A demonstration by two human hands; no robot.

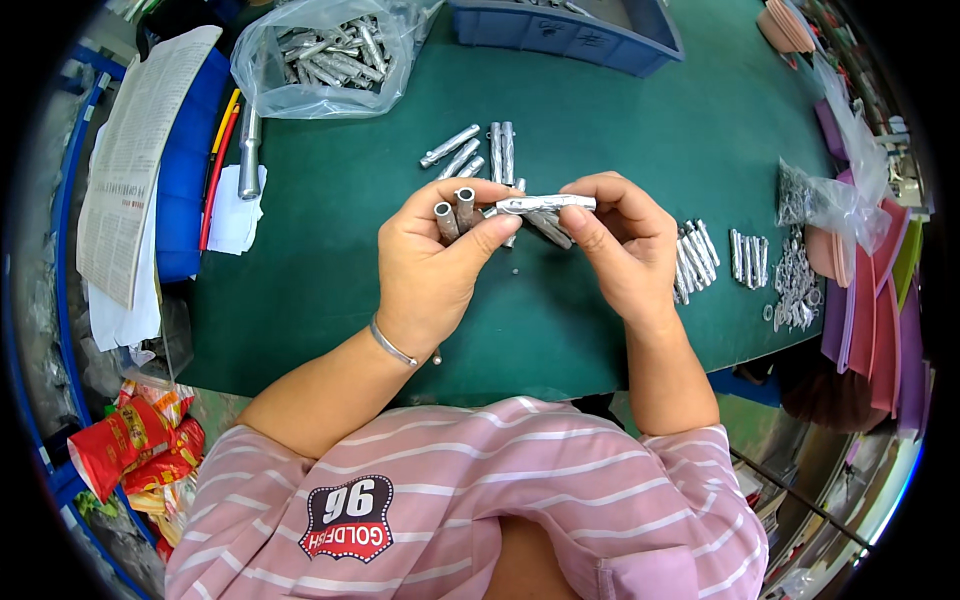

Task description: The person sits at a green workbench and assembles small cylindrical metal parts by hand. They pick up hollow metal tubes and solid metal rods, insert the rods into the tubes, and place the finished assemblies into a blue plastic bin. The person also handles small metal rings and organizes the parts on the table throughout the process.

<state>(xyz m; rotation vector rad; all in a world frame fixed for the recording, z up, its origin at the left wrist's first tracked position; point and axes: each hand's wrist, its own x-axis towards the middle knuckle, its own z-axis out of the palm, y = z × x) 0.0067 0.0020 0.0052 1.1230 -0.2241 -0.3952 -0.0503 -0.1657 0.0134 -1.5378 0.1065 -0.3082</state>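
Observation:
A shiny silver metal tube (550,203) lies level between my two hands. My left hand (432,265) pinches its left end with thumb and finger. My right hand (630,245) closes thumb and fingers on its right end. Two more metal tubes (446,220), open ends facing me, are tucked in my left hand. Under the pinched tube, further tubes (548,228) show partly; whether they are held or lie on the table I cannot tell. Just beyond my fingers, several loose silver tubes (502,150) lie on the green table (330,300).
Several tubes lie in rows (696,258) to the right, near a heap of small metal parts (797,285). A clear bag of tubes (330,100) and a blue bin (570,40) stand at the back. A socket-like metal tool (249,160) lies on the left.

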